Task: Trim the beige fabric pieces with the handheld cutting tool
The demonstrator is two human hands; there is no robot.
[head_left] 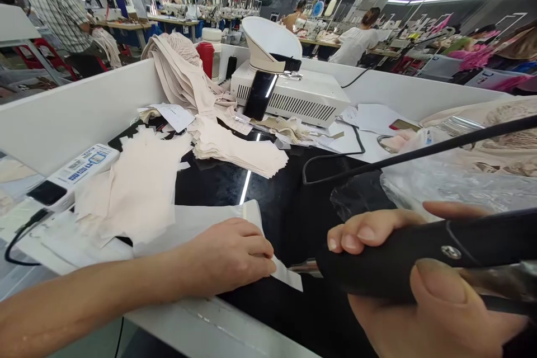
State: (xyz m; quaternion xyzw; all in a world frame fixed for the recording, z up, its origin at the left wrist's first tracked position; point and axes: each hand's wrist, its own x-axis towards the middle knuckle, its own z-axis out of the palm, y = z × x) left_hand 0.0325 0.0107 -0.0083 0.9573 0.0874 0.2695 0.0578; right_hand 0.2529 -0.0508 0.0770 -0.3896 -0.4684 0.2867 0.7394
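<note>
My right hand (423, 291) is wrapped round the thick black handle of a tool (419, 260) at the lower right, thumb on top, fingers curled over the far side. A metal tip (304, 268) sticks out of the handle toward the left. My left hand (230, 254) rests knuckles-up on a white piece of fabric (201, 224) on the black work surface (285, 207), fingers curled down and pressing the piece; the tool's tip is just right of it.
Stacks of beige cut fabric pieces (142, 184) (235, 148) lie left and centre. A white machine (293, 95) with a phone (259, 95) leaning on it stands behind. A white device (71, 176) sits left. Clear plastic bags (453, 184) and a black cable (419, 151) lie right. Other people work at distant tables.
</note>
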